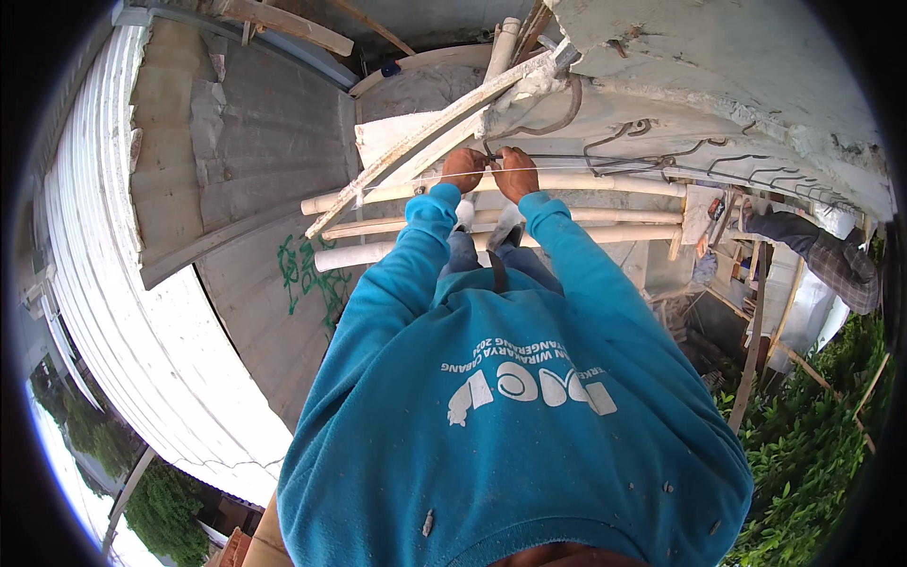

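Observation:
Both my hands are close together at the wall, above bamboo poles. My left hand is closed, its fingers curled around something mostly hidden. Just beside it, my right hand is also closed. A short dark piece shows in the gap between them, but I cannot tell whether it is wire or a bar end. From the right hand, a thin dark steel bar runs to the right along the wall. A thin white string stretches past both hands. A bent steel rod curves down just above them.
A whitish wooden plank slants down left of my hands. Bent steel rods stick out from the concrete wall. My feet are at the poles. White corrugated sheeting stands left. Another person bends over at the right, above green foliage.

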Tool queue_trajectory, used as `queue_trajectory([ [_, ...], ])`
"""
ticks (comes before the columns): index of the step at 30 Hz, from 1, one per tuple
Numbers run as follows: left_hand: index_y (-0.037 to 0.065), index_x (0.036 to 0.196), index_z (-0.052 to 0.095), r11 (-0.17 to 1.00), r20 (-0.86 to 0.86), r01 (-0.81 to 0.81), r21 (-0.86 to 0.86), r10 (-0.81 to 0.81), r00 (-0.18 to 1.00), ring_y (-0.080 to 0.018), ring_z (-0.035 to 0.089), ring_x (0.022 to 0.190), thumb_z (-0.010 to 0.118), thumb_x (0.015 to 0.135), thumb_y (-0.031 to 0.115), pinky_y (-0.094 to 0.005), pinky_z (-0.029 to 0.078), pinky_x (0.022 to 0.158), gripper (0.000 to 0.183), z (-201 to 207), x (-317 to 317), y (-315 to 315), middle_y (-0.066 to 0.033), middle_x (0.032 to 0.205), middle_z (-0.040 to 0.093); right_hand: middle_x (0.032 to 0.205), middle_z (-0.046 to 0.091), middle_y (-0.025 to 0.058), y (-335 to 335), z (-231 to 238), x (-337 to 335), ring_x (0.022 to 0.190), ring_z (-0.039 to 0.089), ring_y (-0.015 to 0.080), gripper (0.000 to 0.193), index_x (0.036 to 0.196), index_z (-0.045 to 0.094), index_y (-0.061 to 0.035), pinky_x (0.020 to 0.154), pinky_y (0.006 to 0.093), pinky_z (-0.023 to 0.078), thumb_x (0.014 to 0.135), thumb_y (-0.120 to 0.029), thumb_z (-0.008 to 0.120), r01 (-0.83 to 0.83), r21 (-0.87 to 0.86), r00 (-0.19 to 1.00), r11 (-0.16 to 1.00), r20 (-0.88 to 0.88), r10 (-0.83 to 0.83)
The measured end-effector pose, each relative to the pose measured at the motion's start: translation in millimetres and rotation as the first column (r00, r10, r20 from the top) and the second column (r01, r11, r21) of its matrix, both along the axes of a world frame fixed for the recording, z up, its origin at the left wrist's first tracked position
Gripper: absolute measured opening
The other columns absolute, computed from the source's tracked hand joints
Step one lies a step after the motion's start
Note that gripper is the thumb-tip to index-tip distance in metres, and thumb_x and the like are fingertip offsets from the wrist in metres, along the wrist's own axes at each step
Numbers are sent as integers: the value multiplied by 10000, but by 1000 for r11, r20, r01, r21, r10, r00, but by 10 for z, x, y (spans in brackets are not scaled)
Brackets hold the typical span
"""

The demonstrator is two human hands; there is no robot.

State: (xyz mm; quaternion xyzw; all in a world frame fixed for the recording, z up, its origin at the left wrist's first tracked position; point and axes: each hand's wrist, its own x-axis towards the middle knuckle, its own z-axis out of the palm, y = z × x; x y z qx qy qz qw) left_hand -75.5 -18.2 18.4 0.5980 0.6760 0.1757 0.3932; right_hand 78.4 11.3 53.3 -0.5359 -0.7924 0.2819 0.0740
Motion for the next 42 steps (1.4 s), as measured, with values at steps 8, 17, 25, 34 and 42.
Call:
queue_trajectory([
  [8,149,860,731,997,-64,37,-73,-42,997,-355,649,809,594,827,246,-430,519,755,171,123,23,34,-151,862,687,804,643,197,-76,28,-119,849,607,388,140,846,623,-18,763,479,474,842,-155,593,112,123,994,986,0,-113],
  [17,214,945,692,996,-29,-69,57,70,997,-330,655,798,618,830,274,-423,516,745,149,433,17,-21,-116,839,696,830,680,148,-157,20,-189,809,640,359,158,836,668,-83,742,453,504,848,-230,609,370,60,927,927,40,-373],
  [25,280,1063,700,987,-43,135,88,-132,990,-340,657,821,582,881,291,-426,528,763,217,414,-59,24,-114,888,694,859,692,164,-171,-95,-199,811,665,339,218,857,717,-91,754,428,527,818,-293,642,580,-42,814,813,34,-579],
  [34,275,1025,724,971,-162,196,134,-173,971,-266,672,864,543,903,358,-392,533,756,234,151,-20,63,-57,933,712,858,663,145,-420,29,26,806,644,353,159,855,663,-53,744,462,509,826,-201,611,463,6,874,886,-171,-455],
  [42,246,995,725,944,-155,220,246,-186,970,-280,672,835,579,852,238,-403,528,708,204,269,-57,81,-79,875,704,1081,549,83,-242,442,-4,1007,513,287,174,955,606,-75,751,414,508,792,-57,547,-175,351,985,920,71,160],
])
